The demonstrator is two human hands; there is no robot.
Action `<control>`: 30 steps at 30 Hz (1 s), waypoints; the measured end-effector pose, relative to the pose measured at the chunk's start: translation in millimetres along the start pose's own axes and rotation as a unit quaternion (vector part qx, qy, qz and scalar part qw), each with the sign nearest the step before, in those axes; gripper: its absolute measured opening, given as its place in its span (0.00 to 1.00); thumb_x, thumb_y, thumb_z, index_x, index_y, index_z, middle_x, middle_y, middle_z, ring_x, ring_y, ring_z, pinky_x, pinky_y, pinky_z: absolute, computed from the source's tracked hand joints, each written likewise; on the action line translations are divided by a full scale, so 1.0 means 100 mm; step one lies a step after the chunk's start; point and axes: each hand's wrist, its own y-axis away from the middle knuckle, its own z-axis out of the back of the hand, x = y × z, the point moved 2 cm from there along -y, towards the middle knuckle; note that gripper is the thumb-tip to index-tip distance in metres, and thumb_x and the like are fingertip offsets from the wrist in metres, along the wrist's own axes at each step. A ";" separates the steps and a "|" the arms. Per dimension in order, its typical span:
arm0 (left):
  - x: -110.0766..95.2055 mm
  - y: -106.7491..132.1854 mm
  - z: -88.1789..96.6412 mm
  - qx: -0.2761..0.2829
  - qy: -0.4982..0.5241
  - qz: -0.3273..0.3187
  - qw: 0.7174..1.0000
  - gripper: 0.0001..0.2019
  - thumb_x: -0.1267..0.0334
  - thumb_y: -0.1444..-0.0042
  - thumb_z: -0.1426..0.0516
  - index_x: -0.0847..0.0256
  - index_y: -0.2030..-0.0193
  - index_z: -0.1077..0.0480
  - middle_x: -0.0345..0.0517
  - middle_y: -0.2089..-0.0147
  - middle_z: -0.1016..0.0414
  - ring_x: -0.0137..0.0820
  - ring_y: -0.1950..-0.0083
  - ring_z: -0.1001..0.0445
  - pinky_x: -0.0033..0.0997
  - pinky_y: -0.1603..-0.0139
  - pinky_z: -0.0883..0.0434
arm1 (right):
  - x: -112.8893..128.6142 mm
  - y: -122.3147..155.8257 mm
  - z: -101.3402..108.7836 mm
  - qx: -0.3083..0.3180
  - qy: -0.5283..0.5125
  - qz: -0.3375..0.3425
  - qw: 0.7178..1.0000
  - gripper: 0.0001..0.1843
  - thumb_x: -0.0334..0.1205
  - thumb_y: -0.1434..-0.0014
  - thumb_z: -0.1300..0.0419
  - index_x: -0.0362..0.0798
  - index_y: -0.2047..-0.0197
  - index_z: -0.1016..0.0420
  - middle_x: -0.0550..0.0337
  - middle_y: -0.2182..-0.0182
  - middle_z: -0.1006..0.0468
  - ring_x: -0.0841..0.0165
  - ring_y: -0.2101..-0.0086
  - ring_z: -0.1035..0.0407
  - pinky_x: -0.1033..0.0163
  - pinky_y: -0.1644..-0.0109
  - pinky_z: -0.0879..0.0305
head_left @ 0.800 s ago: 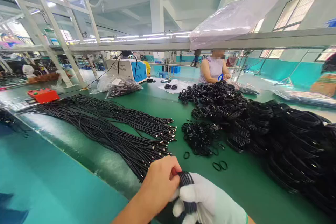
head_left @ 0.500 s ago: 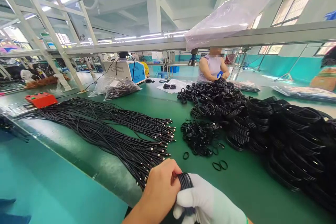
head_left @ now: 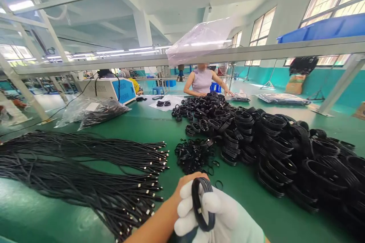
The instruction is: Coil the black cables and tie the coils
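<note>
My right hand (head_left: 216, 212), in a white glove, grips a small coil of black cable (head_left: 195, 201) at the bottom centre. Its gloved fingers wrap around the coil, which is tilted so that its loop opening faces me. A small light connector tip shows on the inner side. Behind the coil and glove is my bare left hand (head_left: 190, 180); its fingers are mostly hidden. Just beyond it lies a heap of small black bands (head_left: 194, 155), with a few loose rings beside it.
Long straight black cables (head_left: 85, 174) with metal plugs spread on the left of the green table. Many coiled cables (head_left: 273, 152) are piled at right. A clear bag (head_left: 105, 112), a blue-white machine (head_left: 114, 87) and a seated person (head_left: 203, 81) are farther back. An overhead rail (head_left: 142, 59) crosses the view.
The view has swung right. My left hand has moved from the coil's side to behind it, toward the band heap. The coil, still in my right hand, has turned its opening toward me.
</note>
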 end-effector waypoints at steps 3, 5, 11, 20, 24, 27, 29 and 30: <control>0.05 -0.05 -0.17 -0.023 0.016 0.006 1.000 0.08 0.60 0.38 0.47 0.59 0.55 0.31 0.46 0.53 0.28 0.31 0.58 0.28 0.36 0.58 0.28 | 0.06 0.03 0.04 -0.003 0.016 0.000 1.000 0.19 0.42 0.46 0.38 0.45 0.51 0.30 0.57 0.58 0.21 0.60 0.55 0.26 0.62 0.58 0.28; 0.07 -0.05 -0.16 -0.041 0.027 0.009 0.999 0.07 0.60 0.39 0.45 0.59 0.58 0.30 0.45 0.57 0.27 0.31 0.60 0.28 0.34 0.60 0.29 | 0.09 0.03 0.05 -0.024 0.024 -0.002 0.999 0.20 0.42 0.48 0.37 0.44 0.52 0.30 0.55 0.58 0.22 0.58 0.56 0.26 0.62 0.62 0.27; 0.06 0.25 0.18 -0.085 0.127 0.022 0.988 0.13 0.54 0.49 0.41 0.61 0.75 0.35 0.34 0.79 0.38 0.24 0.77 0.39 0.23 0.76 0.42 | 0.14 -0.04 0.06 -0.207 0.106 0.039 0.972 0.23 0.41 0.61 0.30 0.44 0.61 0.30 0.57 0.67 0.24 0.68 0.71 0.27 0.68 0.79 0.29; 0.27 0.54 -0.01 -0.111 0.252 0.046 0.960 0.24 0.41 0.59 0.38 0.61 0.76 0.39 0.34 0.81 0.36 0.22 0.83 0.38 0.22 0.81 0.41 | -0.09 -0.30 0.35 -0.380 0.279 0.082 0.878 0.30 0.44 0.70 0.29 0.46 0.64 0.37 0.68 0.83 0.31 0.75 0.87 0.41 0.69 0.89 0.43; 0.37 0.55 0.01 -0.147 0.135 0.013 0.980 0.21 0.43 0.52 0.42 0.60 0.75 0.39 0.33 0.82 0.38 0.23 0.82 0.39 0.21 0.81 0.43 | -0.16 -0.22 0.29 -0.318 0.179 0.060 0.929 0.25 0.47 0.61 0.31 0.46 0.62 0.35 0.70 0.84 0.34 0.78 0.86 0.43 0.72 0.84 0.46; 0.38 0.63 0.04 -0.119 0.218 0.009 0.969 0.20 0.44 0.52 0.42 0.60 0.74 0.39 0.34 0.80 0.36 0.21 0.84 0.43 0.21 0.84 0.49 | -0.14 -0.11 0.21 -0.204 0.080 0.012 0.976 0.25 0.46 0.63 0.29 0.47 0.62 0.31 0.66 0.76 0.32 0.79 0.78 0.40 0.73 0.76 0.43; 0.32 0.70 0.06 -0.062 0.349 0.001 0.935 0.21 0.44 0.54 0.41 0.59 0.73 0.41 0.37 0.76 0.31 0.18 0.86 0.45 0.20 0.85 0.51 | -0.10 -0.06 0.19 -0.135 0.108 -0.015 0.985 0.24 0.47 0.64 0.29 0.48 0.65 0.30 0.65 0.74 0.32 0.78 0.78 0.42 0.71 0.74 0.42; 0.28 0.74 0.07 -0.031 0.397 -0.005 0.917 0.21 0.44 0.56 0.41 0.60 0.73 0.42 0.38 0.74 0.30 0.18 0.85 0.44 0.20 0.84 0.50 | -0.08 -0.05 0.20 -0.107 0.137 -0.023 0.984 0.23 0.49 0.65 0.29 0.49 0.66 0.30 0.65 0.75 0.33 0.77 0.78 0.42 0.70 0.75 0.43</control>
